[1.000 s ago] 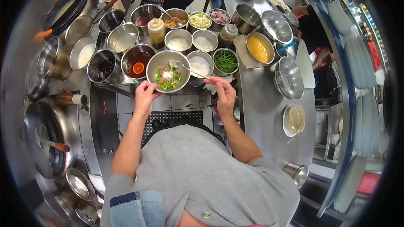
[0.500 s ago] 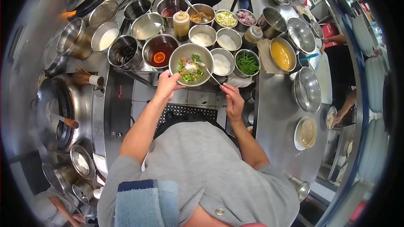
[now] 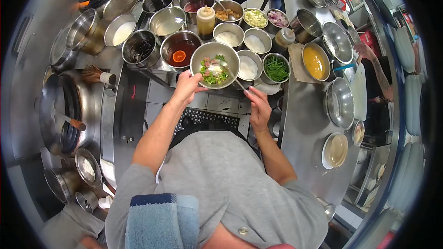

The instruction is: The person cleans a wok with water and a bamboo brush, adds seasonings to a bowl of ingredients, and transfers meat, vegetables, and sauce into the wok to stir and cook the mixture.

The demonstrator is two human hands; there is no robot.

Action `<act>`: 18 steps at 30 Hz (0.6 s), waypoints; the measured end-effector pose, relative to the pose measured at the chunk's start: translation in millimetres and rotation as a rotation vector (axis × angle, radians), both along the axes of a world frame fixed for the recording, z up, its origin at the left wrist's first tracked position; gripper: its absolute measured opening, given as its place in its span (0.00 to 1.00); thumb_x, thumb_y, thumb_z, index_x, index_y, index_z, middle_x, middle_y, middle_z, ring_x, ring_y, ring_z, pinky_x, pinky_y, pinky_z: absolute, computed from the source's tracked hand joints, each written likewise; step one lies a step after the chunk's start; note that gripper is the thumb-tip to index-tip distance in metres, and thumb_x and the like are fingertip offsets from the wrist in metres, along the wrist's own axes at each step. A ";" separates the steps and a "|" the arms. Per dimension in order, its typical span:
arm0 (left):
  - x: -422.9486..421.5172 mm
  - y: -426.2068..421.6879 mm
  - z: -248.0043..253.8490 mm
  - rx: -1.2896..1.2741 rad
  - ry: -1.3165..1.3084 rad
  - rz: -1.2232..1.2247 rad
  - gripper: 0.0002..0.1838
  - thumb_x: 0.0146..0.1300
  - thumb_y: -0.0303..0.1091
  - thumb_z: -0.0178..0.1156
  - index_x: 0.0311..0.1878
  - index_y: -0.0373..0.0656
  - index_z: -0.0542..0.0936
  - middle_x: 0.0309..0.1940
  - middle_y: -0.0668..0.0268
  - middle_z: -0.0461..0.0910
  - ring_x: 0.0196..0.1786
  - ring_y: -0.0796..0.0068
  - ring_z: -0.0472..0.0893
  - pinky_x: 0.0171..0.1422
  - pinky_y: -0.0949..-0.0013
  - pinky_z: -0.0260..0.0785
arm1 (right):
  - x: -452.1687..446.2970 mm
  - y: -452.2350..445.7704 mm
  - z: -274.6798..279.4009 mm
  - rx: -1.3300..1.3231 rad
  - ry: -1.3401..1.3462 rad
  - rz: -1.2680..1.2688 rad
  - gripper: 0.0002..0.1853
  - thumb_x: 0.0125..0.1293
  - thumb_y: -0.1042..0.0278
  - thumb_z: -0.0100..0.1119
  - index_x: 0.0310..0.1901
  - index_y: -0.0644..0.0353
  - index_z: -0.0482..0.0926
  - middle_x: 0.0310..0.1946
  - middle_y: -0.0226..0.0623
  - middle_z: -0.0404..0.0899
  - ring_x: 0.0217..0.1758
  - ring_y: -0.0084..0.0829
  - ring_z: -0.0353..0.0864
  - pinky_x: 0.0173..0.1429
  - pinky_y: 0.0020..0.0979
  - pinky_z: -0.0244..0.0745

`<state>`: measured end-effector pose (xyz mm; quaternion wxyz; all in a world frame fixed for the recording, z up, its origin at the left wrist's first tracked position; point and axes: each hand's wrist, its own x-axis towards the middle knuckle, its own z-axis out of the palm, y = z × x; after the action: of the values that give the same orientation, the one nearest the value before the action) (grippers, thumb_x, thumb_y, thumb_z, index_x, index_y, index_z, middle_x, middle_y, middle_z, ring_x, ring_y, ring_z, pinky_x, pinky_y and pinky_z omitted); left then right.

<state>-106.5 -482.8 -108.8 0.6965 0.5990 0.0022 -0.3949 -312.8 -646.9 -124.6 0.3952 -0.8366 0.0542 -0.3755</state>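
Two pinch grips: L hand (image 3: 186,87), rim of round silvery metal bowl (image 3: 213,48); R hand (image 3: 260,109), slim steel spoon (image 3: 239,82). White powder (image 3: 215,69) less heaped vs. sec ago; stirring apparently underway.

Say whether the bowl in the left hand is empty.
Not empty: chopped green and pinkish pieces, with something white on them, lie in the bowl.

**Readable text: none**

No lettering, brand, number or sign legible anywhere in frame. Squeeze bottle (image 3: 206,20), top centre: nothing readable on the visible side. Shirt button (image 3: 243,231), bottom centre: too small to tell. Upper right edge (small, blurred): can't make out any markings.
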 end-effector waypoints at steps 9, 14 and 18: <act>-4.1 10.8 2.9 -0.024 -0.014 0.041 0.14 0.60 0.25 0.53 0.49 0.30 0.74 0.41 0.57 0.80 0.42 0.66 0.84 0.41 0.60 0.83 | 26.5 -6.7 20.6 1.062 -0.276 -0.124 0.16 0.75 0.65 0.45 0.51 0.72 0.75 0.51 0.51 0.80 0.53 0.37 0.82 0.63 0.33 0.69; -12.9 49.5 2.2 -0.030 0.023 0.050 0.16 0.61 0.25 0.52 0.52 0.32 0.73 0.44 0.58 0.80 0.43 0.66 0.83 0.44 0.60 0.82 | 33.6 -16.3 49.2 1.198 -0.279 -0.165 0.17 0.74 0.64 0.45 0.51 0.70 0.75 0.45 0.49 0.83 0.51 0.33 0.81 0.58 0.30 0.70; -17.7 85.4 -5.4 -0.031 0.029 0.059 0.17 0.62 0.24 0.49 0.55 0.34 0.72 0.46 0.57 0.80 0.45 0.66 0.83 0.44 0.60 0.82 | 30.3 -20.9 57.6 1.142 -0.290 -0.209 0.16 0.73 0.65 0.47 0.51 0.71 0.74 0.45 0.49 0.82 0.51 0.35 0.81 0.60 0.32 0.69</act>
<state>-124.2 -397.3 -114.2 0.7168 0.5822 0.0238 -0.3829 -282.4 -667.8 -67.0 0.7466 -0.4223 0.2752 -0.4342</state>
